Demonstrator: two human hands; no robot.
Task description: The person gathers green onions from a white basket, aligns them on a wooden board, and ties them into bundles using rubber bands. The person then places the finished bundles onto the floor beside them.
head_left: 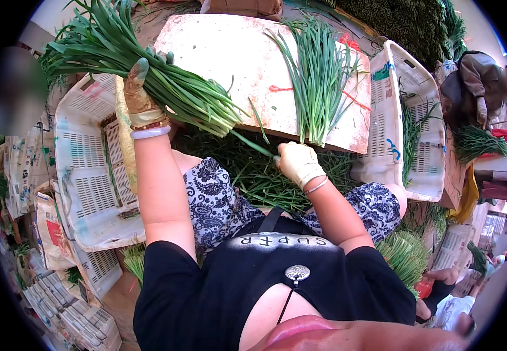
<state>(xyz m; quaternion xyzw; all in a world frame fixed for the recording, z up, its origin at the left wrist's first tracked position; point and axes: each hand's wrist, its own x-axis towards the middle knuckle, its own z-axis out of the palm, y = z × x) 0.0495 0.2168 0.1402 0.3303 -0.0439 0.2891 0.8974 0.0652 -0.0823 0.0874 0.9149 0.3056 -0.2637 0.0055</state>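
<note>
My left hand (138, 88), in a stained glove, is raised at the upper left and wrapped round a thick bunch of garlic chives (171, 82). Its leafy tops fan out to the far left, and the pale cut ends point down to the right. Just below the board's front edge, my gloved right hand (299, 162) is closed on the tip of a single chive stalk (252, 144), which stretches from the bunch's cut ends. A second bunch of chives (321, 82) lies on the pale board (224, 44), with red ties (356, 100) under it.
White plastic crates (84, 158) stand left and right of the board, the right crate (391, 111) holding some loose greens. Loose leaves (236, 167) are heaped between my knees. More chives (405, 254) stand by my right side. Other people (478, 82) are at the far right.
</note>
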